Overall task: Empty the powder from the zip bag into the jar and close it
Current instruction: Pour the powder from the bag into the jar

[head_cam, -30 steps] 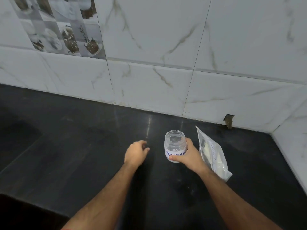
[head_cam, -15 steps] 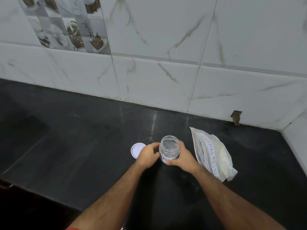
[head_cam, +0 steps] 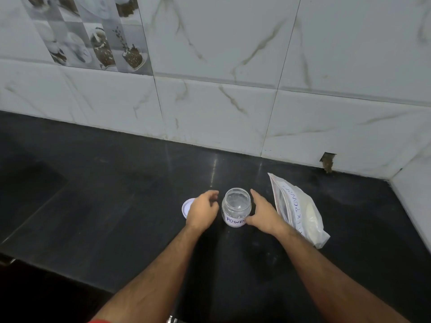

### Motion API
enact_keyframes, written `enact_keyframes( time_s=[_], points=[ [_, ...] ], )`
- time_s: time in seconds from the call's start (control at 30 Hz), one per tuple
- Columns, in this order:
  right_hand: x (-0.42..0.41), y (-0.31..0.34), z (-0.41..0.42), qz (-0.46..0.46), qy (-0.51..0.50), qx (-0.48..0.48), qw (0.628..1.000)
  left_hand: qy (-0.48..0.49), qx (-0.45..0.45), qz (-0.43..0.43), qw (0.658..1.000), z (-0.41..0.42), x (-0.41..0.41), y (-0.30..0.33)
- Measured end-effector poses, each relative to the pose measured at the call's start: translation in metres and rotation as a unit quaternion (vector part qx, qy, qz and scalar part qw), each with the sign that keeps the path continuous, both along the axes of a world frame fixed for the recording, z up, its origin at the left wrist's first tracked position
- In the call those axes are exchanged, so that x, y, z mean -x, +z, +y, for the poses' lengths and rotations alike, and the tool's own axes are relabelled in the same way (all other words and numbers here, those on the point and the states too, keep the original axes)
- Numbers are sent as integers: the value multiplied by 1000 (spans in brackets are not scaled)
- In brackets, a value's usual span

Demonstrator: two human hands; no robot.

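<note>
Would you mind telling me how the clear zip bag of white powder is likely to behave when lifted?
The clear plastic zip bag looks thin and creased, so probably floppy. Its white powder sits bunched toward one side, so it may sag and shift. The glossy film could be slippery.

Both hands have released the clear, lidless glass jar (head_cam: 236,207): left hand (head_cam: 202,212) and right hand (head_cam: 264,214) now flank it, fingers loosened.

jar (head_cam: 236,207) on counter (head_cam: 93,194), lid (head_cam: 187,207) left, zip bag (head_cam: 300,210) right
</note>
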State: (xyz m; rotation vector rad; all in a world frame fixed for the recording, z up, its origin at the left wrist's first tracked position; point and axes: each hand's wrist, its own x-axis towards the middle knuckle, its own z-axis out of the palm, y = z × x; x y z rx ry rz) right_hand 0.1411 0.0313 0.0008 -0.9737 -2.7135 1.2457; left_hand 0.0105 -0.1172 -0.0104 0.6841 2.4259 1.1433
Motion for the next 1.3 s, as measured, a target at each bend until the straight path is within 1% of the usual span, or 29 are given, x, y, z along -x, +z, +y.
enact_keyframes(
  time_s=[0.1,0.17,0.23,0.3,0.33,0.4,0.47,0.53,0.6,0.7,0.8,0.87,0.97,1.13,1.23,1.3],
  points=[
    [-6,14,5,72,-43,-97,992,67,-48,64,995,3,-7,24],
    [-11,24,10,119,-51,-164,978,72,-100,70,990,10,-12,35],
    [-18,33,16,146,-46,-222,963,43,-146,59,987,22,-19,42],
    [-25,41,22,171,-45,-269,947,-7,-166,45,985,37,-30,48],
    [-29,45,25,176,-48,-287,940,-37,-167,38,985,44,-38,51],
    [-38,52,32,182,-56,-323,927,-92,-141,7,986,60,-54,51],
    [-47,56,40,199,-65,-341,916,-136,-113,-62,982,77,-70,46],
    [-56,58,47,209,-78,-338,915,-174,-91,-107,975,93,-82,39],
    [-62,59,52,217,-96,-331,913,-189,-82,-152,967,104,-90,35],
    [-72,64,57,221,-131,-337,906,-185,-107,-242,947,113,-97,34],
    [-81,65,66,209,-160,-339,903,-183,-125,-286,932,119,-101,36],
    [-86,65,69,203,-191,-311,909,-179,-133,-294,929,123,-102,38],
    [-94,71,71,224,-250,-221,916,-185,-142,-301,925,128,-106,40],
    [-100,80,77,172,-238,-134,947,-178,-162,-298,924,133,-112,43],
    [-105,78,78,163,-258,-115,945,-165,-155,-275,934,136,-113,42],
    [-110,75,78,133,-256,-94,953,-158,-151,-263,940,138,-114,39]
  ],
)
